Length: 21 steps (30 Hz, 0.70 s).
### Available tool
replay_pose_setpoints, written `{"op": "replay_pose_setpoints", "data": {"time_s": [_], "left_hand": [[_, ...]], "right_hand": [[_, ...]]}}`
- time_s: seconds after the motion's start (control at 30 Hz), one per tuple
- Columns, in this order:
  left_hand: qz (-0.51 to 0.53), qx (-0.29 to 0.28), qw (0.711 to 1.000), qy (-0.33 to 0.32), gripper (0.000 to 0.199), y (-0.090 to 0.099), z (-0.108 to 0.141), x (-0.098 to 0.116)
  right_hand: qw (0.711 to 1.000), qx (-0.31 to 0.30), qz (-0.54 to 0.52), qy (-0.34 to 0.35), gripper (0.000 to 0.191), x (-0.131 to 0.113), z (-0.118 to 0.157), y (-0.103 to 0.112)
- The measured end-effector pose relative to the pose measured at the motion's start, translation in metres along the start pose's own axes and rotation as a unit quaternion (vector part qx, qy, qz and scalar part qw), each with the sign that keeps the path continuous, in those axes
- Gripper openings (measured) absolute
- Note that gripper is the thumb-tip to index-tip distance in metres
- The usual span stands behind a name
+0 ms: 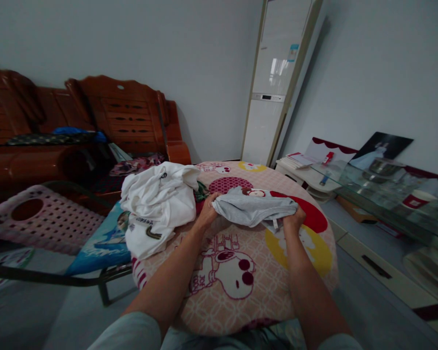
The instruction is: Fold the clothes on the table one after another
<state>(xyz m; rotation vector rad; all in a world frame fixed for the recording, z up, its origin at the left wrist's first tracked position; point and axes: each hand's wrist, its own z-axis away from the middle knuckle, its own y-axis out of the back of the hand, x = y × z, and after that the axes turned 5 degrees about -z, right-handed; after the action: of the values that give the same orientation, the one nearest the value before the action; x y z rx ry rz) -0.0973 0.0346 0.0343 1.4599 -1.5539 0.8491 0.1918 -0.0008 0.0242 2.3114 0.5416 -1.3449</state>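
A light grey garment [251, 210] with a printed figure near its far edge is stretched between my two hands over the round table. My left hand [209, 210] grips its left end, fingers closed on the cloth. At the other end, my right hand [295, 218] is closed on the fabric. A small white tag [276, 223] hangs from the cloth close to my right hand. Left of my left hand lies a crumpled pile of white clothing [160, 199] with dark lettering. Part of a dark green cloth [202, 190] pokes out beside the pile.
The round table has a pink patterned cover [273, 291]. A pink woven chair [54, 218] with a blue cushion [102, 243] stands left, before a wooden sofa [120, 116]. A glass-topped cabinet [379, 194] is on the right, and a tall white air conditioner [266, 116] stands behind.
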Motion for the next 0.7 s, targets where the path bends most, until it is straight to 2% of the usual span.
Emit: {"op": "replay_pose_setpoints", "data": {"time_s": [0.03, 0.1, 0.23, 0.37, 0.5, 0.6, 0.7], "left_hand": [[-0.001, 0.003, 1.000, -0.006, 0.015, -0.001, 0.000, 0.000], [-0.018, 0.027, 0.999, -0.029, 0.018, -0.001, 0.000, 0.002], [-0.090, 0.132, 0.981, -0.110, 0.024, -0.002, 0.000, 0.009], [-0.136, 0.241, 0.934, -0.225, 0.028, -0.007, 0.002, 0.027], [-0.194, 0.271, 0.880, -0.339, 0.026, -0.010, 0.005, 0.051], [-0.224, 0.283, 0.868, -0.341, 0.030, -0.011, -0.005, 0.058], [-0.284, 0.246, 0.891, -0.255, 0.051, -0.007, -0.028, 0.044]], "right_hand": [[0.999, 0.007, -0.035, -0.002, 0.024, -0.002, 0.001, -0.002], [0.995, 0.014, -0.090, 0.035, 0.027, -0.008, 0.006, -0.004], [0.977, 0.027, -0.150, 0.148, 0.036, -0.025, 0.017, -0.004], [0.958, 0.026, -0.157, 0.236, 0.042, -0.044, 0.026, 0.004], [0.939, 0.019, -0.178, 0.292, 0.042, -0.065, 0.027, 0.010], [0.941, 0.000, -0.182, 0.286, 0.045, -0.075, 0.011, 0.001], [0.953, -0.093, -0.131, 0.257, 0.061, -0.070, -0.015, -0.024]]}}
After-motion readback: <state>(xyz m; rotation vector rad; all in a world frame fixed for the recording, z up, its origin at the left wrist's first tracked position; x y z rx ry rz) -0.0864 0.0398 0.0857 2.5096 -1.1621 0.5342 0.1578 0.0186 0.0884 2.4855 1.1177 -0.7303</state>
